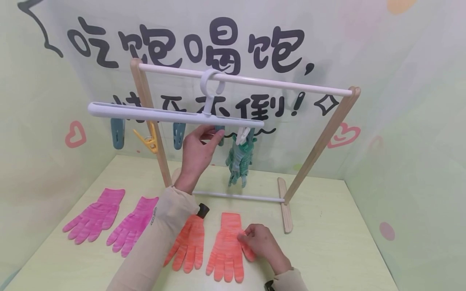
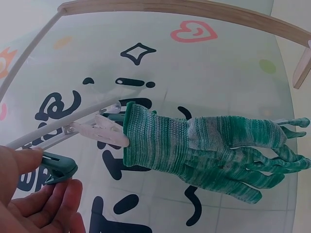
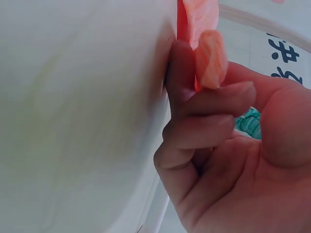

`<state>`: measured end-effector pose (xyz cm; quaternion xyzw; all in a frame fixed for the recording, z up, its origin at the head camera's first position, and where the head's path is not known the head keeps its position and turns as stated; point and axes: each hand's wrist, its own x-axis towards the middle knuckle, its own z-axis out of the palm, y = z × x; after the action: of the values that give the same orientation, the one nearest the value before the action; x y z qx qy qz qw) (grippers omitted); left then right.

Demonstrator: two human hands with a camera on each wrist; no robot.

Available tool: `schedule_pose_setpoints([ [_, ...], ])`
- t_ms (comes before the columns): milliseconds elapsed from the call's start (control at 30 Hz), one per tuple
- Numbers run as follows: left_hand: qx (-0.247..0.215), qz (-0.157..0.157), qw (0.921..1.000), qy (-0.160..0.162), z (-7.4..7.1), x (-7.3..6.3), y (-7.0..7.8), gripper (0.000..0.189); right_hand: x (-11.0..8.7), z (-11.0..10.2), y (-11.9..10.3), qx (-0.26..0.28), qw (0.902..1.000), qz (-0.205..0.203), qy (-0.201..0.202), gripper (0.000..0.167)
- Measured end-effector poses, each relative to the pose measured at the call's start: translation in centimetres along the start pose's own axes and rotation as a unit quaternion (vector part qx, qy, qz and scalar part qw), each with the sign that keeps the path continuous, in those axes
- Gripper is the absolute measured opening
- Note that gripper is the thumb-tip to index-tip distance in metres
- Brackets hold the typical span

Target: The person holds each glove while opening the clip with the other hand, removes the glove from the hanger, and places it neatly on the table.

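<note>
At the hanger, my left hand pinches a teal clothespin between thumb and fingers. Just right of it, a green striped glove hangs by its cuff from a white clothespin, fingers downward. Low on the table, my right hand has curled fingers around the edge of an orange glove, beside the glove's thumb. In the right wrist view an orange glove finger pokes out between my fingers. That glove lies flat, cuff toward the rack.
The hanger hooks over the white top bar of a wooden rack. Two blue clips and a yellow clip hang from its left half. Another orange glove, partly behind my left sleeve, and two pink gloves lie on the table.
</note>
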<state>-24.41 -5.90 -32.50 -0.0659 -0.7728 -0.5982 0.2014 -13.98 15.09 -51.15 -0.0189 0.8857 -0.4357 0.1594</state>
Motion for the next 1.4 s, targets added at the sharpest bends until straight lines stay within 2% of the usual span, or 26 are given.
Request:
schedule_pose_setpoints([
  [400,-0.001,-0.012,0.9999,-0.009,0.1,0.1,-0.3,0.036,-0.1,0.2,-0.1,-0.015,0.9999,-0.004,0.007,0.021],
  [800,0.014,-0.042,0.9984,-0.036,-0.3,0.0,-1.2,0.042,0.1,-0.1,0.1,-0.044,0.9984,-0.027,0.025,0.023],
  [1067,0.016,-0.025,0.9995,0.013,-1.7,-0.6,-3.3,0.037,0.2,0.1,0.5,-0.034,0.9987,-0.034,0.021,0.023],
  [1200,0.025,-0.032,0.9984,0.039,-2.8,-1.4,-4.5,0.037,0.1,0.1,0.6,-0.028,0.9989,-0.035,0.017,0.022],
  [1300,0.038,-0.037,0.9960,0.072,-3.6,-2.0,-5.4,0.036,0.1,0.1,0.7,-0.026,0.9989,-0.036,0.015,0.022],
  [1400,0.050,-0.023,0.9922,0.111,-4.2,-2.4,-6.2,0.032,0.0,0.0,0.7,-0.028,0.9987,-0.038,0.018,0.022],
])
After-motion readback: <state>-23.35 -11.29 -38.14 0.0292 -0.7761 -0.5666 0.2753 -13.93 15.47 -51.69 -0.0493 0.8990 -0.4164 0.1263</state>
